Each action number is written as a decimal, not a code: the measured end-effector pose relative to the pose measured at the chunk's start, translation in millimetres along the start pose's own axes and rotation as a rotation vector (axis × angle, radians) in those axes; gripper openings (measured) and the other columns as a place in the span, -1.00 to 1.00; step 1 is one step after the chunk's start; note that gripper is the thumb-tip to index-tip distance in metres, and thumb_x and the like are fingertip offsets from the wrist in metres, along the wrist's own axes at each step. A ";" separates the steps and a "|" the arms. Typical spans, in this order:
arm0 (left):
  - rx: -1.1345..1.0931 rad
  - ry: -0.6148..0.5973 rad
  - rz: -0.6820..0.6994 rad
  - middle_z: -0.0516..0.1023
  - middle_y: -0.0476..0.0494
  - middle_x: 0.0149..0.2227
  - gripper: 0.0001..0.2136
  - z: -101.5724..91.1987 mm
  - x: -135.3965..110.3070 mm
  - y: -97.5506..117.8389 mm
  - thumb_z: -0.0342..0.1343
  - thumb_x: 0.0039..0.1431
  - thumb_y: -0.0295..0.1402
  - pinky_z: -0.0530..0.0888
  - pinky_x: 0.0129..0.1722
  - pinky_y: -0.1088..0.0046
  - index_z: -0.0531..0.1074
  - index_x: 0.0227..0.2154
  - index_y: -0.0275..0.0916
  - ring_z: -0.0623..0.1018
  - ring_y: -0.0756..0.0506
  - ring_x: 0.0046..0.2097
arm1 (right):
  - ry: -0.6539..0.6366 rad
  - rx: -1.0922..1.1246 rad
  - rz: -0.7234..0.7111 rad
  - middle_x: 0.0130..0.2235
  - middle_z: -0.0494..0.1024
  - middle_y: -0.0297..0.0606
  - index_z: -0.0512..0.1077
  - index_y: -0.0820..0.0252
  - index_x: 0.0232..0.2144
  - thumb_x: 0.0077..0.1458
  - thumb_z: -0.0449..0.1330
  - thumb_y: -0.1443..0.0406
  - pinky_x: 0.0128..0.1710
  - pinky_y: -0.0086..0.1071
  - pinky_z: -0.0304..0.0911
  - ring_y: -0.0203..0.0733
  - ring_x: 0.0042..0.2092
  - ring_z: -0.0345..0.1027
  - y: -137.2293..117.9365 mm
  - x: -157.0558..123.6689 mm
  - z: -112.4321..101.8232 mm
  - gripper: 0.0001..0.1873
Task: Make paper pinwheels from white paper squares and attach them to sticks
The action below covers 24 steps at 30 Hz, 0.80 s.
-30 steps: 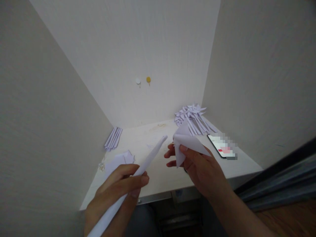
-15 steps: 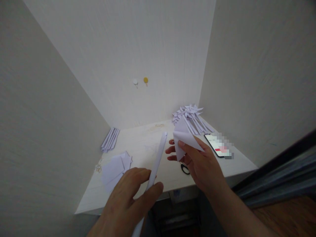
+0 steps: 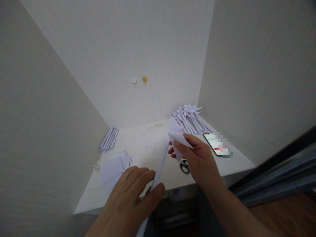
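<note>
My left hand (image 3: pixel 134 194) grips a long white rolled paper tube (image 3: pixel 161 161) between thumb and fingers, the tube slanting up and to the right. Pinched in my right hand (image 3: pixel 197 158) is a folded white paper piece (image 3: pixel 176 136) with several pointed flaps, like a pinwheel head. The tube's upper end meets the left edge of this folded paper; whether they are fastened I cannot tell. Part of the paper is hidden behind my right fingers. Below that hand, black-handled scissors (image 3: pixel 184 167) lie on the table, their blades mostly covered.
On the white table (image 3: pixel 140 144), finished-looking paper pinwheels (image 3: pixel 187 115) are heaped at the back right. Rolled paper tubes (image 3: pixel 109 139) lie at the back left, paper sheets (image 3: pixel 112 171) in front of them. A phone (image 3: pixel 214 144) rests at the right. Walls enclose three sides.
My right hand has brought the folded paper left, and the tube's tip now touches it where a gap was before. More of the scissors' handles shows.
</note>
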State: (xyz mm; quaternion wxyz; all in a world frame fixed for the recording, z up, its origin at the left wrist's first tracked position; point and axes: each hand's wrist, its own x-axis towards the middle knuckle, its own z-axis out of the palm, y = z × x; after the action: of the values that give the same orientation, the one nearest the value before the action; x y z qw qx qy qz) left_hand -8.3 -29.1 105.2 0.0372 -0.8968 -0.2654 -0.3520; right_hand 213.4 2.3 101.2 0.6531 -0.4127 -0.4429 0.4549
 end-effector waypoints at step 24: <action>-0.146 0.026 -0.179 0.47 -0.43 0.18 -0.43 116.9 -36.7 1.0 0.04 0.35 -0.59 0.60 0.12 0.08 0.22 0.39 -0.18 0.53 -0.29 0.18 | -0.149 -0.475 -0.042 -0.23 0.58 -0.33 0.37 -0.10 0.25 0.11 0.43 0.13 -0.47 -0.31 0.39 -0.22 -0.45 0.42 1.8 6.3 1.1 -0.32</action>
State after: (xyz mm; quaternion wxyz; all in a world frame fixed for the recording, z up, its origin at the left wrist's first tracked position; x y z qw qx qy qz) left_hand 41.3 -16.9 -6.2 -0.0562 -0.8653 -0.3174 -0.3839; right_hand 213.1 9.0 101.2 0.5127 -0.5104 -0.5929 0.3536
